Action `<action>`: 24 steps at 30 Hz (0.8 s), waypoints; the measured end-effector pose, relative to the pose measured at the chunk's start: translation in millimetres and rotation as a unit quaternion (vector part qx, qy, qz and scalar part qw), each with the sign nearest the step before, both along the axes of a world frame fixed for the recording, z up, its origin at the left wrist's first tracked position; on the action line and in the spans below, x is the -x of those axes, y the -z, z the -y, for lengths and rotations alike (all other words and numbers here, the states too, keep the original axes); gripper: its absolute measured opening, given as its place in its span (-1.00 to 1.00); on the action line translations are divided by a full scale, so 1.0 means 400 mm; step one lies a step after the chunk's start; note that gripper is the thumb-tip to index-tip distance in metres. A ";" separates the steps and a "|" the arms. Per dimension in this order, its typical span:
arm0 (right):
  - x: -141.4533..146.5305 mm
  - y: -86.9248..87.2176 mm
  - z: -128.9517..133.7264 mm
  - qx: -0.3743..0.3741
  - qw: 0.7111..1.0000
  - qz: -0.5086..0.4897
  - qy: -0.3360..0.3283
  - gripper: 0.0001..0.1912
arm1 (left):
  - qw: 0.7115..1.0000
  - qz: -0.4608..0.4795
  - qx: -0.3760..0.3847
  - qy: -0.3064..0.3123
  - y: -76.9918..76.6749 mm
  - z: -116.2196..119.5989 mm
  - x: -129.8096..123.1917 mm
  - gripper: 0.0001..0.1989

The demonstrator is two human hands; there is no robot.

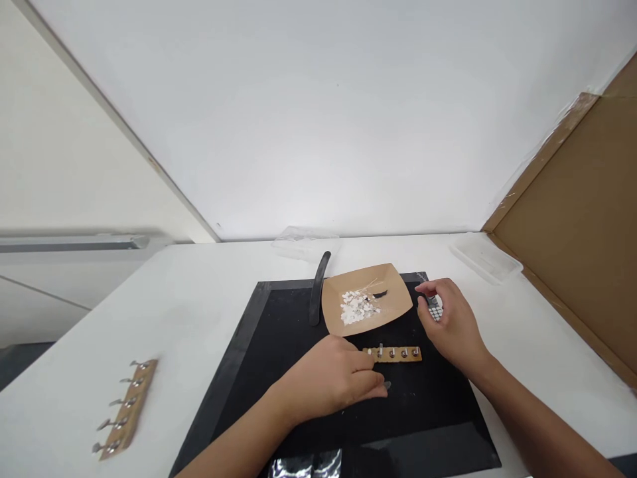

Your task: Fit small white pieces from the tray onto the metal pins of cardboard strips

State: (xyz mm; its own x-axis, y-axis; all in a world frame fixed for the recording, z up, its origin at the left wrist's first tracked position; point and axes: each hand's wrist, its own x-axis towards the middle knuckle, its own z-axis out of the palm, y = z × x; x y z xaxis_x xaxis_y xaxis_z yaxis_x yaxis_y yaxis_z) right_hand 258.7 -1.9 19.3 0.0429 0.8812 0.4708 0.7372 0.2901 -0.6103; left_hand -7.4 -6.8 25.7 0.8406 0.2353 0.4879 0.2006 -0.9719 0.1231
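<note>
Head view, hands. Left hand (333,375): one, bare, reaching in over a black mat (279,338), its fingers bent and drawn close together at the left end of a wooden strip (411,354). A small translucent piece (387,385) showed just at the fingertips; whether it was gripped could not be told. Right hand (450,325): one, bare, at the right edge of the mat, fingers curved, thumb and forefinger parted by a small gap, with nothing seen between the tips. A sheet of white dots (436,308), partly hidden, lay just behind that hand.

Head view, work surface. Wooden strip: one, lying crosswise on the mat between the hands, bearing a row of small metal fittings, its left end partly covered by the left hand. Tray (393,312): one, brown, shallow, beyond the strip, containing a heap of white pieces (355,307) and a dark scrap (381,294). Curved black bar (318,292): one, just left of the tray. Shiny packet (304,466): at the near edge, cut off by the frame.

Head view, surroundings. Second strip (130,406): one, on the white table (164,299) at far left, with five stemmed metal fittings. Clear plastic container (488,259): one, at right, near a cardboard panel (572,199).
</note>
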 end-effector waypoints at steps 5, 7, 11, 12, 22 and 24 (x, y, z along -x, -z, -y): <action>0.010 -0.002 0.008 -0.005 1.000 -0.002 -0.017 -0.84 | 0.999 0.017 0.049 0.006 -0.006 0.008 -0.004 -0.86; 0.016 -0.007 0.014 -0.013 0.999 -0.007 -0.040 -0.87 | 0.993 0.044 0.107 -0.018 -0.013 0.013 -0.005 -0.76; 0.038 -0.017 0.034 -0.054 0.992 -0.016 -0.112 -0.88 | 0.975 0.094 0.188 -0.074 -0.025 0.020 -0.002 -0.79; 0.044 -0.018 0.039 -0.066 0.989 -0.016 -0.131 -0.87 | 0.974 0.098 0.190 -0.077 -0.027 0.020 -0.002 -0.78; 0.081 -0.009 0.075 -0.127 0.948 0.021 -0.291 -0.77 | 0.970 0.099 0.204 -0.089 -0.013 0.027 -0.020 -0.82; 0.087 -0.010 0.077 -0.125 0.946 0.021 -0.297 -0.79 | 0.962 0.097 0.232 -0.105 -0.016 0.029 -0.024 -0.79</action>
State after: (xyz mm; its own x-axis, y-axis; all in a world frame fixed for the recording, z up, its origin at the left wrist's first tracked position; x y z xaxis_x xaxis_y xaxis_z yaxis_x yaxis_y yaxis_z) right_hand 224.1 -32.8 23.3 -0.4477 0.6049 0.6586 0.4207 0.7924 -0.4418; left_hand 2.1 -18.5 32.1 0.6546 0.6199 0.4326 0.3150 -0.7440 0.5893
